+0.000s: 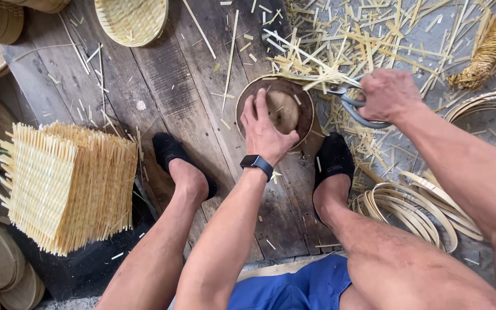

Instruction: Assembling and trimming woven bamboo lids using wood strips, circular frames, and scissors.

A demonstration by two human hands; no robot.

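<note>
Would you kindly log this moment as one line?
left hand: pressing round mould | right hand: gripping shears | trimming bamboo strips

A round woven basket form (pixel 276 109) and a pair of shears (pixel 351 106) were seen between two feet on a plank floor.

The brown, dome-shaped form was pressed flat from above by the left hand (pixel 265 129), near the floor's far right edge. Pale bamboo strips stuck out past its far rim. The grey-handled shears were gripped by the right hand (pixel 388 95), blades laid at that rim among the strips.
</note>
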